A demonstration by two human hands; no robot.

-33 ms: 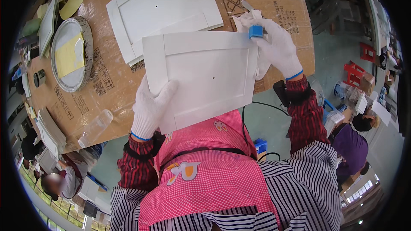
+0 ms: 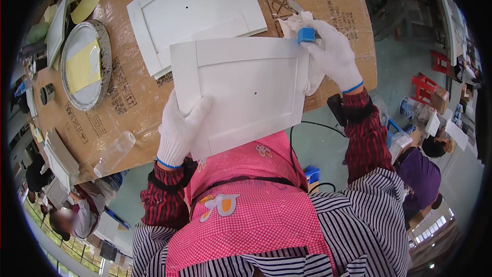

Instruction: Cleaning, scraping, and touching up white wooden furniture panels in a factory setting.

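Note:
A white framed panel [image 2: 246, 95], with a small dark hole near its middle, is tilted over the near edge of the table. My left hand [image 2: 183, 123], in a white knit glove, grips its left edge, thumb on the face and fingers hidden behind. My right hand [image 2: 333, 54], gloved too, pinches a small blue block [image 2: 306, 35] against the panel's far right corner. Just behind that corner lies a crumpled white cloth or paper [image 2: 291, 24]. A second white panel [image 2: 187, 7], also with a dark hole, rests farther back, partly covered by the first.
Brown cardboard [image 2: 130, 118] covers the table. On its left are a round lid [image 2: 106, 84] bearing a yellow sheet [image 2: 84, 66], a clear bottle [image 2: 115, 154] and stacked panels [image 2: 61, 156]. Beyond the right edge are red stools [image 2: 423, 90] and a person in purple [image 2: 419, 179].
The blue block in my right hand has tipped very slightly. Otherwise the hands and panels look the same.

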